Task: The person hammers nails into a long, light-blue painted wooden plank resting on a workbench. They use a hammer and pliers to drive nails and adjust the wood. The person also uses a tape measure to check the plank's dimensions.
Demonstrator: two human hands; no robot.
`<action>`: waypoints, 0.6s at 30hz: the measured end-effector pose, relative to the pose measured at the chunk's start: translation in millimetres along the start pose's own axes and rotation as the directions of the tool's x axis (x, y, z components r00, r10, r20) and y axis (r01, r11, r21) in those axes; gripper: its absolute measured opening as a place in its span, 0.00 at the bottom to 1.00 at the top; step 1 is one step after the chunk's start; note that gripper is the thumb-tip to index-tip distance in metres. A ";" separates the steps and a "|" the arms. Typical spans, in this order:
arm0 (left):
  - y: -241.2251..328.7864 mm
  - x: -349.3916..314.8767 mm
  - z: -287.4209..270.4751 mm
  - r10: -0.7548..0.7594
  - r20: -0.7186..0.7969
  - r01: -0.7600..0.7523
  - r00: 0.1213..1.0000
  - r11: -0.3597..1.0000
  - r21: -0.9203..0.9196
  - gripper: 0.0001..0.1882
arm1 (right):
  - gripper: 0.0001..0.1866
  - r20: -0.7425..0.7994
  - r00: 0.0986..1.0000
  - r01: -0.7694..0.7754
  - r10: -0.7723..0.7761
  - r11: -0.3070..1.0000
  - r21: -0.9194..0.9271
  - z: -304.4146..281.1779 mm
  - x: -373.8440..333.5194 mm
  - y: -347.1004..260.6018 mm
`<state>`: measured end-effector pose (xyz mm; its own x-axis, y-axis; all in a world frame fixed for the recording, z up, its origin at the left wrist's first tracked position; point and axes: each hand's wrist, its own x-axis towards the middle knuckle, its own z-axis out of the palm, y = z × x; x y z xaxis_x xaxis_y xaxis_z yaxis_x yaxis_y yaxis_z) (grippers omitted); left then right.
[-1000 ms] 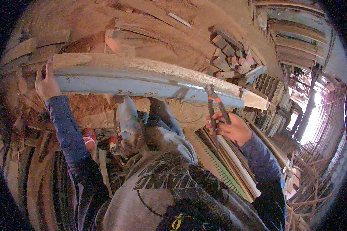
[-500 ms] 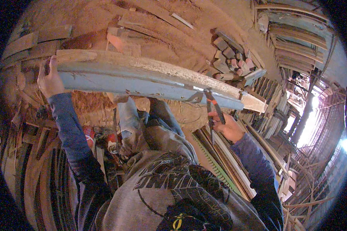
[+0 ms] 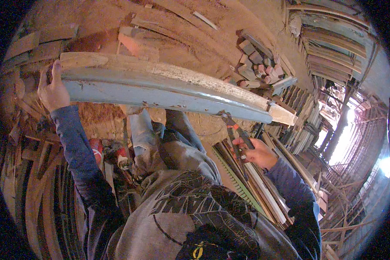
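Observation:
A long wooden beam (image 3: 160, 86) painted light blue along its near side lies crosswise in front of me, its upper edge bare and worn. My left hand (image 3: 54, 90) grips the beam's left end, fingers over the top edge. In my right hand (image 3: 256, 154) is a pair of dark pincers (image 3: 234, 125) with orange marks near the joint. Their handles are spread somewhat. The pincers' head is at the beam's lower edge, right of its middle; whether it touches the wood I cannot tell.
Cut wood blocks (image 3: 262, 60) lie heaped beyond the beam on the dusty ground. Long boards (image 3: 264, 186) and a green toothed strip (image 3: 238, 184) lie at my right. More planks (image 3: 47, 186) lie at my left, near a red-and-white object (image 3: 96, 151).
My right hand has drawn the pincers down and slightly left, off the beam's blue face to its lower edge. The beam and my left hand have shifted slightly left.

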<state>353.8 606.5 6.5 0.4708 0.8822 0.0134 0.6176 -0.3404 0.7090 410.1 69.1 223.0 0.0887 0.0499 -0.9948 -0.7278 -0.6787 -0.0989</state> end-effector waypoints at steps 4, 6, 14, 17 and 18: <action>1.7 -3.8 0.6 -0.017 -0.003 0.017 1.000 0.999 -0.048 0.28 | 0.32 0.041 0.999 -0.020 0.018 0.998 0.062 -0.5 1.6 -7.9; 2.8 -4.9 0.2 -0.021 0.003 0.021 1.000 0.997 -0.074 0.26 | 0.32 0.045 0.997 -0.062 0.058 0.992 0.107 -0.6 0.3 -14.2; -4.7 1.5 -3.8 0.154 -0.001 -0.154 0.988 0.986 0.063 0.19 | 0.16 0.152 0.966 -0.249 0.211 0.920 0.302 -7.5 -0.3 -72.1; -6.4 0.8 -4.9 0.075 0.013 -0.074 0.997 0.997 -0.017 0.19 | 0.12 0.141 0.949 -0.310 0.283 0.922 0.233 -8.8 -0.1 -92.4; -6.2 -0.9 -4.6 0.121 -0.007 -0.120 0.993 0.992 0.029 0.19 | 0.12 0.130 0.947 -0.315 0.294 0.930 0.188 -9.4 0.4 -98.2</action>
<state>346.6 609.3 5.3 0.5372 0.8370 0.1041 0.5742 -0.4533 0.6818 488.0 128.9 232.6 -0.2183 -0.0572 -0.9742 -0.8329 -0.5093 0.2165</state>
